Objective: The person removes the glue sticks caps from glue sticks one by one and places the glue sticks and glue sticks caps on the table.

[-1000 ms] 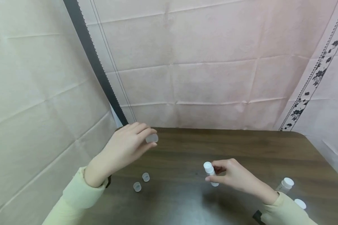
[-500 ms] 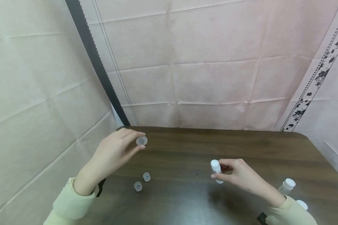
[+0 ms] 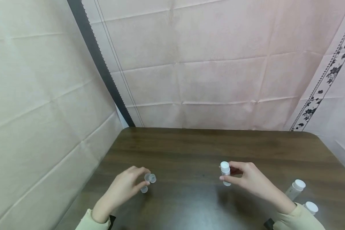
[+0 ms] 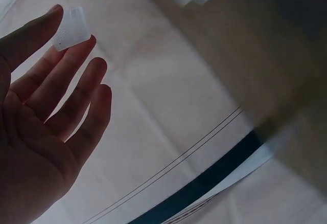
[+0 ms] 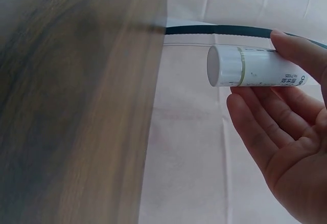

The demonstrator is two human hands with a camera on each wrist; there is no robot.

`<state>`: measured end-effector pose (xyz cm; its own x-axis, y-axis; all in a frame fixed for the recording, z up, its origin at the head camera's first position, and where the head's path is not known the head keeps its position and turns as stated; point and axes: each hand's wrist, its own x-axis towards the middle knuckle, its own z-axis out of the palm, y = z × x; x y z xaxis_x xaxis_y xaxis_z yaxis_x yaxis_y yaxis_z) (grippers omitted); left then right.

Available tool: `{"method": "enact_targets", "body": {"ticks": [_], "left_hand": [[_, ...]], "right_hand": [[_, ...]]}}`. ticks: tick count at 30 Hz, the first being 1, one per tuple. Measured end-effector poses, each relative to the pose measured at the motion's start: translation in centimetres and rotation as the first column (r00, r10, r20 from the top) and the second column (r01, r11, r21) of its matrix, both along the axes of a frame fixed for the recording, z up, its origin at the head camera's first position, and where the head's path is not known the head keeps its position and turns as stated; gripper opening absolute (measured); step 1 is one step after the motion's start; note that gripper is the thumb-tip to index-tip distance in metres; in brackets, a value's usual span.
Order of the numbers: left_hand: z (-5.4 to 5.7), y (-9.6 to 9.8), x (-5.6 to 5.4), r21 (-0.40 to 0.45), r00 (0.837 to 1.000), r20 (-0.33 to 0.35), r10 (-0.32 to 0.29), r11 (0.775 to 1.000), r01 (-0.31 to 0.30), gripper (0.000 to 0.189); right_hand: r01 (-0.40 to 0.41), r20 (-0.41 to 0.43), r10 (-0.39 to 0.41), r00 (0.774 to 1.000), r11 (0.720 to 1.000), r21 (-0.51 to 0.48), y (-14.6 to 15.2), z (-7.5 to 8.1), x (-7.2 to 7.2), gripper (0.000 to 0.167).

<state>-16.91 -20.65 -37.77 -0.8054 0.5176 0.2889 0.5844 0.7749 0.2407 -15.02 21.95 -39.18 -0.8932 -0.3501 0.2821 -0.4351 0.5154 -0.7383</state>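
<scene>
My left hand [image 3: 125, 188] pinches a translucent ribbed cap [image 4: 73, 29] between thumb and fingers. In the head view it is low beside two similar small clear caps, one [image 3: 152, 178] just right of the held cap and one [image 3: 144, 189] nearer me. My right hand [image 3: 245, 177] grips a small white bottle [image 5: 260, 68] between thumb and fingers. This bottle stands roughly upright above the table in the head view, its white lid [image 3: 225, 165] on top. Small print and a yellowish ring below the lid show in the right wrist view.
Two more white-lidded bottles, a far one [image 3: 295, 189] and a near one [image 3: 311, 207], stand by my right sleeve, which partly covers the near one. The dark wooden table [image 3: 178, 153] ends at a pale cloth backdrop [image 3: 218, 83]. More cloth [image 3: 40, 127] hangs along the left.
My left hand has come down toward me with its cap, from above the table's far left to beside the two loose caps. My right hand shifted slightly right, still holding the bottle.
</scene>
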Motion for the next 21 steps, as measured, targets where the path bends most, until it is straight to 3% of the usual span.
{"method": "enact_targets", "body": {"ticks": [4,10,16,21], "left_hand": [[-2.2,0.1,0.4,0.01,0.994,0.114,-0.004,1.0,0.003,0.026],[-4.2,-0.2,1.0,-0.021,0.987,0.162,-0.021,0.999,0.025,0.023],[-4.9,-0.2,1.4,-0.051,0.972,0.228,-0.058,0.996,0.071,0.021],[-4.9,-0.2,1.5,-0.046,0.964,0.258,-0.061,0.996,0.075,0.02]], "right_hand": [[0.021,-0.013,-0.021,1.0,1.0,0.014,0.2,0.0,0.1,0.016],[0.041,0.002,-0.041,0.999,0.999,0.011,0.7,-0.1,0.3,0.019],[0.043,-0.001,-0.043,0.999,0.999,0.01,1.0,-0.3,0.4,0.018],[0.045,-0.005,-0.045,0.999,0.999,0.018,1.2,-0.3,0.4,0.019]]}}
